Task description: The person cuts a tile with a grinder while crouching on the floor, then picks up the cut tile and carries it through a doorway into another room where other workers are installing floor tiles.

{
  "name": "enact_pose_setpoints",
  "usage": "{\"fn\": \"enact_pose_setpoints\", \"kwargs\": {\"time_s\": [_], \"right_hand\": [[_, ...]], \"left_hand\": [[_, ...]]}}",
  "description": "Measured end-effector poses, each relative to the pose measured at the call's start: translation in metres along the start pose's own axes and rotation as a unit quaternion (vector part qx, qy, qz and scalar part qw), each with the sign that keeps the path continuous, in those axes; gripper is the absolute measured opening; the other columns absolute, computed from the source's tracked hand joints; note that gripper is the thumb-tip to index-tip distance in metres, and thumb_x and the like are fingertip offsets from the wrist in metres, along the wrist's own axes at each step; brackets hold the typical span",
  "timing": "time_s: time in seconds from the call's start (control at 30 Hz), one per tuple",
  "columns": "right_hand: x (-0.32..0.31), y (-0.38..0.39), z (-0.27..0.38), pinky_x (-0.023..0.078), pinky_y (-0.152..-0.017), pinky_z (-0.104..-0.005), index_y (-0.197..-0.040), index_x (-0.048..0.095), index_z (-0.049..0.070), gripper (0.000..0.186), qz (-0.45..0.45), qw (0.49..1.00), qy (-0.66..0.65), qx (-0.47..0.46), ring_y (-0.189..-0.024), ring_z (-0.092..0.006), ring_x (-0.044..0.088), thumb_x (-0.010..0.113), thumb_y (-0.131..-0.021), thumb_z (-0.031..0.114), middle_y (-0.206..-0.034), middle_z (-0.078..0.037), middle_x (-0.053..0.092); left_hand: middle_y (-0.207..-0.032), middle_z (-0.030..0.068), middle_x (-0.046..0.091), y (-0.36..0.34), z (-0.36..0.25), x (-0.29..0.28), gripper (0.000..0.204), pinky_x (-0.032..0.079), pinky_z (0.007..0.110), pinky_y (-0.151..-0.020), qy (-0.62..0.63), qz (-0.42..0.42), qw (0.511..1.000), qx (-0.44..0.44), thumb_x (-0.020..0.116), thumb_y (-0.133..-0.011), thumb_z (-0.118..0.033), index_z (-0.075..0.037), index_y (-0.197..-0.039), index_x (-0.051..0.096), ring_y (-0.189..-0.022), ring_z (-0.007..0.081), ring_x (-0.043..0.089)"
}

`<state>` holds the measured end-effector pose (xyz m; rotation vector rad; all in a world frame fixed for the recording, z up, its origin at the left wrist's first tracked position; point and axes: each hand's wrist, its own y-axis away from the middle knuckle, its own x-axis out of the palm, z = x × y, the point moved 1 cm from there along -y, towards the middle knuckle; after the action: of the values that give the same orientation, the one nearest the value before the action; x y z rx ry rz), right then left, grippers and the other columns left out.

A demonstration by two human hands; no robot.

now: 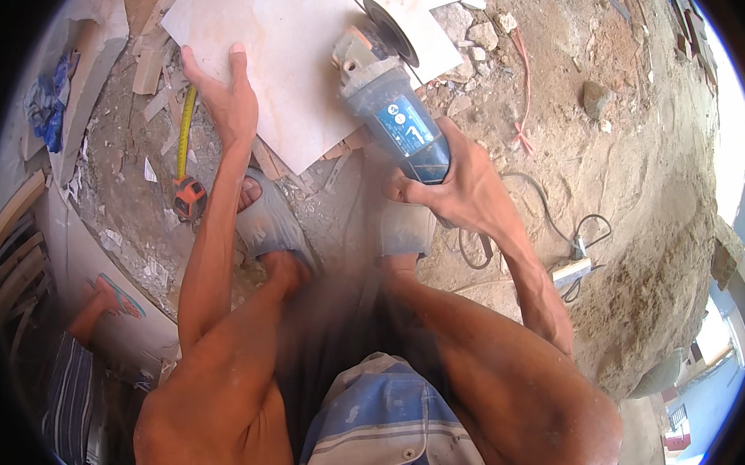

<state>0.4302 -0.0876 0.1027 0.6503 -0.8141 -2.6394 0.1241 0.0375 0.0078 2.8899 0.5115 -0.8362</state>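
Note:
My right hand is wrapped around the rear body of a blue-and-grey angle grinder. Its dark cutting disc stands on edge at the far end, over a pale tile. A thin dark line runs along the tile beside the disc. My left hand grips the tile's left edge, its thumb lying on top; some of its fingers are hidden. Close to my left forearm, an orange-and-black tape measure lies on the ground with its yellow blade pulled out toward the tile.
Broken stones and a red string lie at the far right. A dark cable reaches a white socket block. Tile scraps and crumpled blue plastic are at left. Another person's foot shows lower left.

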Motion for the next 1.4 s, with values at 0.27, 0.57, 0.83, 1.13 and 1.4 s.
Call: {"fn": "enact_pose_setpoints", "kwargs": {"time_s": [0.27, 0.57, 0.83, 1.13, 1.4], "right_hand": [[-0.001, 0.009, -0.003, 0.063, -0.081, -0.0466, -0.123, 0.063, -0.007, 0.068, -0.002, 1.0, 0.003, 0.006, -0.085, -0.0368, 0.078, 0.087, -0.08, 0.039, -0.095, -0.027, 0.077], [-0.001, 0.023, -0.008, 0.066, -0.083, -0.0453, -0.123, 0.065, -0.006, 0.068, -0.012, 1.0, -0.02, 0.005, -0.09, -0.0352, 0.081, 0.088, -0.084, 0.044, -0.1, -0.027, 0.08], [-0.003, 0.037, -0.019, 0.066, -0.088, -0.0435, -0.13, 0.065, -0.006, 0.065, -0.009, 0.999, -0.036, -0.007, -0.093, -0.0338, 0.082, 0.087, -0.082, 0.031, -0.105, -0.026, 0.081], [-0.005, 0.052, -0.025, 0.063, -0.09, -0.0443, -0.133, 0.065, -0.005, 0.071, -0.005, 0.999, -0.037, 0.035, -0.096, -0.0314, 0.079, 0.09, -0.077, 0.029, -0.106, -0.022, 0.079], [-0.006, 0.059, -0.03, 0.063, -0.091, -0.0447, -0.137, 0.063, -0.006, 0.076, 0.011, 0.998, -0.038, 0.045, -0.096, -0.0336, 0.079, 0.091, -0.077, 0.031, -0.108, -0.023, 0.079]], "left_hand": [[-0.17, 0.037, 0.037, 0.001, -0.004, 0.001, 0.099, 0.037, 0.049, -0.13, -0.006, 0.002, 1.0, -0.002, 0.072, -0.11, -0.041, 0.013, -0.173, 0.018, -0.156, 0.0457, 0.045], [-0.168, 0.0374, 0.036, -0.001, 0.003, 0.0, 0.095, 0.041, 0.051, -0.126, -0.034, 0.011, 0.999, 0.005, 0.068, -0.112, -0.038, 0.008, -0.174, 0.014, -0.152, 0.046, 0.049], [-0.168, 0.0376, 0.036, -0.002, 0.001, 0.002, 0.094, 0.041, 0.051, -0.126, -0.028, 0.01, 0.999, 0.013, 0.069, -0.112, -0.036, 0.008, -0.174, 0.015, -0.152, 0.0466, 0.049], [-0.169, 0.0383, 0.038, -0.001, 0.004, 0.003, 0.098, 0.037, 0.049, -0.129, -0.017, -0.003, 1.0, 0.012, 0.071, -0.11, -0.04, 0.012, -0.173, 0.018, -0.155, 0.0461, 0.047], [-0.17, 0.0379, 0.036, 0.001, 0.0, 0.002, 0.098, 0.036, 0.049, -0.131, -0.013, 0.004, 1.0, 0.001, 0.07, -0.11, -0.042, 0.012, -0.173, 0.018, -0.156, 0.0457, 0.044]]}}
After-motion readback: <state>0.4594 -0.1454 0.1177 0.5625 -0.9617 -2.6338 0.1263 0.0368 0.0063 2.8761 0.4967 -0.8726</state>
